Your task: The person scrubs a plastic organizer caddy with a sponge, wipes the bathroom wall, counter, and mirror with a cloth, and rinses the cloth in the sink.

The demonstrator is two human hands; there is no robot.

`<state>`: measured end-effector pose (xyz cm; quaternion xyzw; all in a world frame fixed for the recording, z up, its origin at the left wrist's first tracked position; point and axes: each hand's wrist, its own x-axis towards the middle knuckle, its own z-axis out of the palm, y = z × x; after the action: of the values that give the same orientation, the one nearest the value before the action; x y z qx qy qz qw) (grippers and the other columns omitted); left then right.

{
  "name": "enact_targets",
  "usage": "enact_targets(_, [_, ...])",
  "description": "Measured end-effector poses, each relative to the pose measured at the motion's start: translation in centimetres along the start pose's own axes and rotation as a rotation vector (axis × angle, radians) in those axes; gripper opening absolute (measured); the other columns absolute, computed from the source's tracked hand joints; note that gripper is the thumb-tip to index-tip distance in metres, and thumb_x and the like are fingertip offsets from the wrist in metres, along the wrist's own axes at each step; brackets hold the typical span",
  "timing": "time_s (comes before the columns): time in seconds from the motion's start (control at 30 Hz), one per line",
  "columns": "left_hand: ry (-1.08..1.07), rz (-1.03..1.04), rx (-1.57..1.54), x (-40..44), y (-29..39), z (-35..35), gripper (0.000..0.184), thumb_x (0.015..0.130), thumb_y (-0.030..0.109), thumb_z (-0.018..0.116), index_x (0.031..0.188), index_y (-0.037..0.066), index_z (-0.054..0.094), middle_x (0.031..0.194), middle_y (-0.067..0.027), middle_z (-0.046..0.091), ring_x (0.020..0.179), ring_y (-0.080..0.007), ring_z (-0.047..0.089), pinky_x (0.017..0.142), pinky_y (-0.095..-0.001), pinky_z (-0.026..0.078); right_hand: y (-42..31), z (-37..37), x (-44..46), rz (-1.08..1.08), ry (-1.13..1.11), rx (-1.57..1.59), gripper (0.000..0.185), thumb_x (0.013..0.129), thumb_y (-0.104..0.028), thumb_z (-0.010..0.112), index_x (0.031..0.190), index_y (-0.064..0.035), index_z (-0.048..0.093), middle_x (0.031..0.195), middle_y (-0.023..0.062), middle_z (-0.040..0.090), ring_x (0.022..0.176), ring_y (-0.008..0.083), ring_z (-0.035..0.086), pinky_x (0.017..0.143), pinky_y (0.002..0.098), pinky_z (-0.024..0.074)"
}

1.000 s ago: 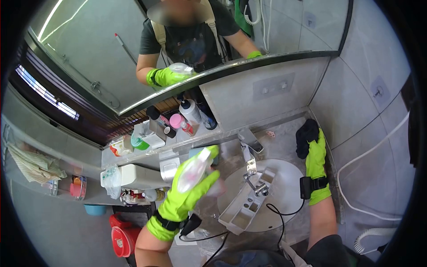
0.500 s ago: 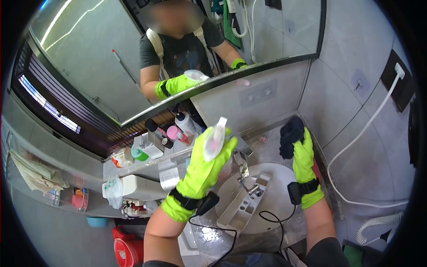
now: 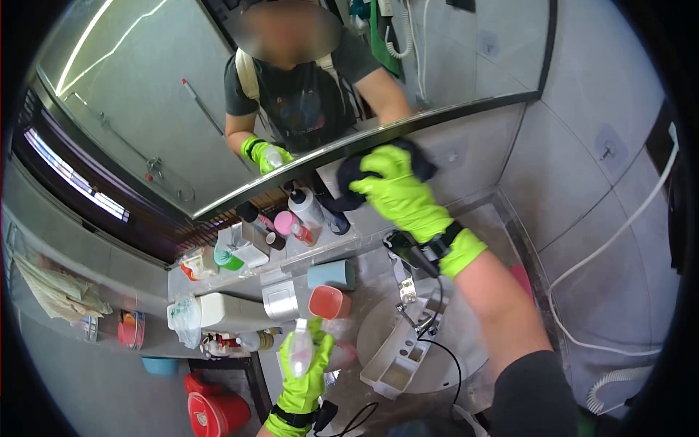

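My left hand, in a bright yellow-green glove, is closed around a clear plastic bottle with a narrow pale top. It is low, left of the washbasin. Gloved the same way, my right hand has a dark cloth bunched under its fingers, up against the wall strip at the mirror's lower edge. Part of the cloth is hidden by the glove. A white compartment tray lies tilted across the basin, beside the chrome faucet.
A mirror spans the wall above. Several bottles, including a white pump bottle, stand on the ledge. A red cup and a blue container are near the basin. A white cable hangs at right; a red bucket sits below.
My right hand has moved up and left with the cloth, from the counter's right corner to beneath the mirror. My left hand has lowered with the bottle, uncovering the red cup.
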<state>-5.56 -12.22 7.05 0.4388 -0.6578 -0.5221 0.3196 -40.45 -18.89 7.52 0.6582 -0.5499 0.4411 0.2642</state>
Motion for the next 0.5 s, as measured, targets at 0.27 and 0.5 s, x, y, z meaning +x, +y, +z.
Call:
enact_targets(0.27, [0.270, 0.088, 0.164, -1.5, -4.9, -3.7, 0.038, 0.089, 0.009, 0.069, 0.125, -0.001, 0.061, 0.097, -0.0053, 0.065, 0.081, -0.0119, 0.060, 0.073, -0.0269, 0.049, 15.1, -9.7, -5.7, 0.730, 0.799, -0.087, 0.036, 0.085, -0.005, 0.068, 0.120, -0.0062, 0.058, 0.120, 0.0114, 0.055, 0.112, 0.0289, 0.053, 0.096, 0.0403, 0.0444])
enact_targets(0.5, [0.428, 0.138, 0.112, 1.7, -7.0, -2.1, 0.037, 0.093, 0.011, 0.068, 0.128, 0.001, 0.059, 0.100, -0.0026, 0.062, 0.078, -0.0079, 0.053, 0.067, -0.0237, 0.043, 2.3, -1.3, -1.8, 0.253, 0.337, -0.376, 0.046, 0.070, -0.016, 0.081, 0.112, -0.0081, 0.063, 0.119, 0.0188, 0.054, 0.121, 0.0419, 0.047, 0.099, 0.0576, 0.0387])
